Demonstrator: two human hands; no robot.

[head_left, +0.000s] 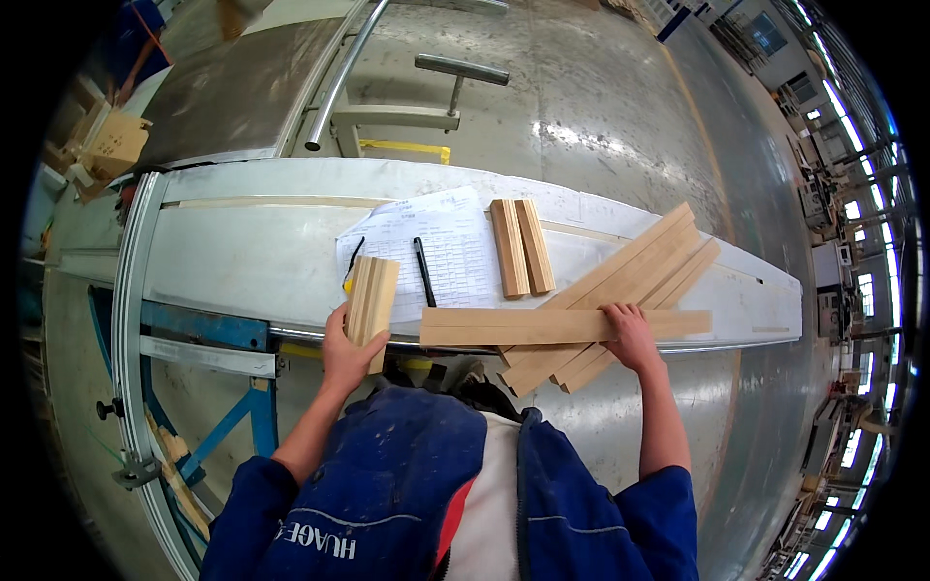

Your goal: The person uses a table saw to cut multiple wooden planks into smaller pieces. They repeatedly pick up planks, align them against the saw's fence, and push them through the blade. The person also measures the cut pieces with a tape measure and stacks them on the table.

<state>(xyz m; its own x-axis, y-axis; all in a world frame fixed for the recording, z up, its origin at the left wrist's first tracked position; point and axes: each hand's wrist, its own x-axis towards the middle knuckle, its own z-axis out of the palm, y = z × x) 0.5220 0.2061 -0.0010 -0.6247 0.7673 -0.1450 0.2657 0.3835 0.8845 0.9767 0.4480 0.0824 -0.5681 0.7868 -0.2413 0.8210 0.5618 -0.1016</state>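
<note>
My left hand [351, 356] is closed around a short stack of wooden strips [374, 295], held upright over the table's near edge. My right hand [632, 337] grips a long pale wooden board [504, 325], fingers curled over its top near the right end. Beneath that board, several more long boards [620, 266] lie slantwise across the table and overhang its near edge. Two short wood pieces [521, 247] rest side by side behind them. Printed sheets [446, 232] lie left of these pieces, with a black pen [424, 273] on top.
The long white machine table [232, 257] has a metal rail [136, 310] across its left end and a blue frame [203, 324] below. Beyond it stands a metal roller stand [455, 73]. Cardboard [116, 140] and another person [140, 44] are at the far left.
</note>
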